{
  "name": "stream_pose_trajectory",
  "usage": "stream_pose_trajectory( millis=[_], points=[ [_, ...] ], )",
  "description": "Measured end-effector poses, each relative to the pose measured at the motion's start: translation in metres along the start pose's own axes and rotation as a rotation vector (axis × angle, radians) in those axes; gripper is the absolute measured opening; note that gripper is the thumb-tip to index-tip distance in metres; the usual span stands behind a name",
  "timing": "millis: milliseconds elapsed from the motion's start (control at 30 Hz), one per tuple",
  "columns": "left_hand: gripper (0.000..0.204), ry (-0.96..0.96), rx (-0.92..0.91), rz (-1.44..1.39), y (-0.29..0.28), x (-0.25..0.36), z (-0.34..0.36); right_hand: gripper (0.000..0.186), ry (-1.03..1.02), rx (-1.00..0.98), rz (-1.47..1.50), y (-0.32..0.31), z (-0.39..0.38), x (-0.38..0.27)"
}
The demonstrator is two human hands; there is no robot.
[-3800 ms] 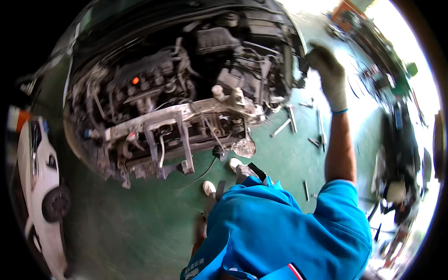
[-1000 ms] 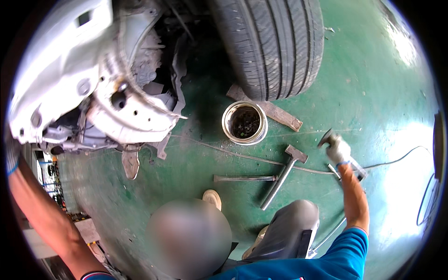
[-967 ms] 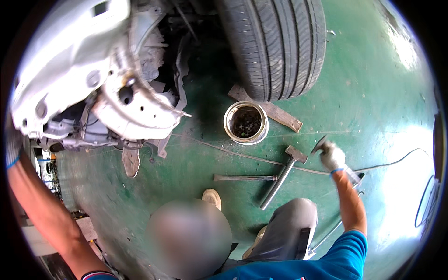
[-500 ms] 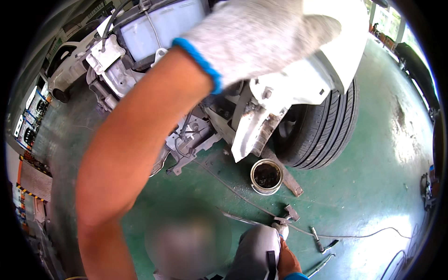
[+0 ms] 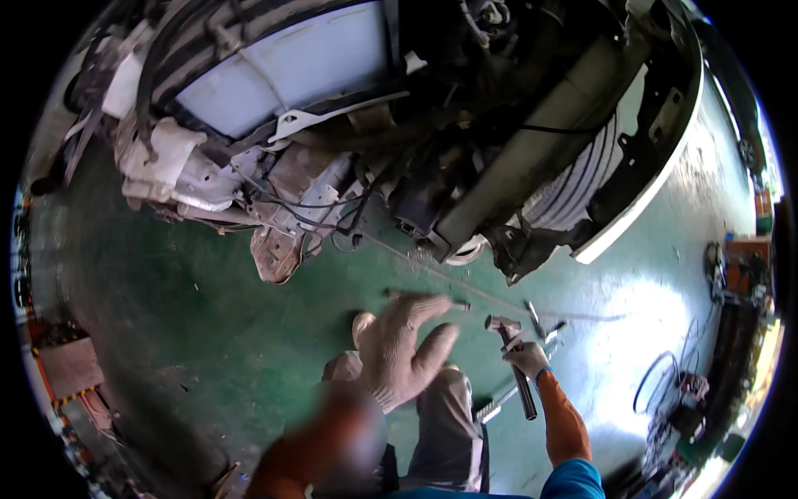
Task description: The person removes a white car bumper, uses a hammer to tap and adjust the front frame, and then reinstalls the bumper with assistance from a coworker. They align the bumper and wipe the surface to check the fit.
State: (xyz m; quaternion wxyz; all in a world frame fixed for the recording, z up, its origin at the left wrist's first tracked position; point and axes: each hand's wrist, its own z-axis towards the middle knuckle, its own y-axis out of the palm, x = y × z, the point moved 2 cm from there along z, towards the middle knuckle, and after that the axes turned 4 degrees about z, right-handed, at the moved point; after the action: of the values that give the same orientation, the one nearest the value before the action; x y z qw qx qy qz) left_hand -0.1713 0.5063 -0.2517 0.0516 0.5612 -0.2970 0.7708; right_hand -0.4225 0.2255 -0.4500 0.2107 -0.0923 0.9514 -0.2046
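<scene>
My right hand [image 5: 529, 359], in a pale glove, is closed around the handle of a hammer [image 5: 523, 389]. Its metal head points up and away, and the handle hangs down below the hand. My left hand [image 5: 403, 353], also gloved, hovers in front of my knees with thumb and fingers apart, holding nothing. Behind its fingers a thin metal bar [image 5: 460, 306] lies on the green floor. Farther off stands the stripped front end of a car, with a pale fender edge [image 5: 636, 214] and a tyre [image 5: 573, 187] partly hidden inside the wheel arch.
A bent bracket [image 5: 278, 254] juts out low from the car. Partly hidden beneath it to the right is a can [image 5: 467, 251]. Small hand tools [image 5: 550, 333] and a thin cable [image 5: 465, 289] lie on the floor. More cables [image 5: 665, 399] coil at the right.
My left hand has come down from the car's fender to before my knees. My right hand has lifted the hammer from near the floor. My view has shifted, looking into the open front end.
</scene>
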Motion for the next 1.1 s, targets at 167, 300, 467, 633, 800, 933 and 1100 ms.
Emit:
stream_pose_trajectory(
  millis=[167,300,467,633,800,933,1100],
  points=[
    [0.033,-1.011,-0.489,-0.52,0.047,-0.011,-0.155,0.03,-0.017,-0.091,0.176,0.018,-0.133,-0.09],
    [0.032,-0.977,-0.324,-0.83,0.056,0.02,-0.173,0.032,-0.147,-0.166,0.33,0.049,-0.212,-0.159],
    [0.024,-1.461,0.05,-0.978,-0.006,0.062,-0.09,0.032,-0.274,-0.138,0.585,0.072,-0.266,-0.181],
    [0.023,-1.099,-0.087,-0.669,-0.079,0.08,-0.003,0.027,-0.064,0.056,0.85,0.056,-0.278,-0.151],
    [0.028,-0.719,-0.309,-0.163,-0.107,0.134,0.112,0.023,-0.146,0.057,0.802,0.0,-0.31,-0.187],
    [0.024,-0.614,-0.702,0.023,-0.086,0.132,0.18,0.028,-0.019,-0.095,1.132,0.047,-0.31,-0.188],
    [0.024,-0.416,-1.101,0.169,-0.047,0.114,0.23,0.024,0.203,0.067,1.05,0.113,-0.303,-0.231]
  ],
)
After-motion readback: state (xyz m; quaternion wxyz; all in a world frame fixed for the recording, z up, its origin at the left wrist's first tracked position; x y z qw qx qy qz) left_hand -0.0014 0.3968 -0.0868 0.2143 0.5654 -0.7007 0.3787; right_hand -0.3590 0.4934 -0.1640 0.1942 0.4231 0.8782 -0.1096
